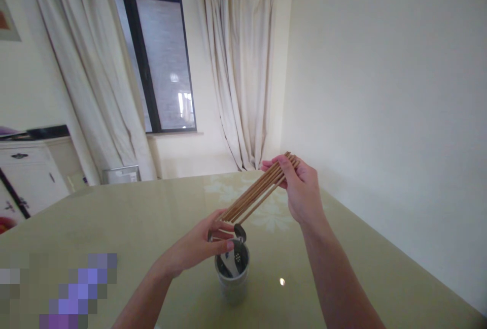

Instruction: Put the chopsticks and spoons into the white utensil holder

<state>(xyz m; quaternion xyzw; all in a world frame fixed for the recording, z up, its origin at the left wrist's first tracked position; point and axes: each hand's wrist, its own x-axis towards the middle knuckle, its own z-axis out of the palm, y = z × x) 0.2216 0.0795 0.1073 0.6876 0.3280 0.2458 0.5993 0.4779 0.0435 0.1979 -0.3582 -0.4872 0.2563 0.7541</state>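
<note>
Tabletop (133,227) is being used as a stand. By the closed right hand (302,182), slanted chopsticks (261,189) are being gripped above it, perhaps so the bunch stays together. By the half-curled left hand (203,240), whose grip cannot be told, the mouth of the cup (233,288) is being covered in part.

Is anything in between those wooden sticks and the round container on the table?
Yes. The left hand reaches over the container, near the lower ends of the wooden sticks, and utensils take up part of the opening.
</note>
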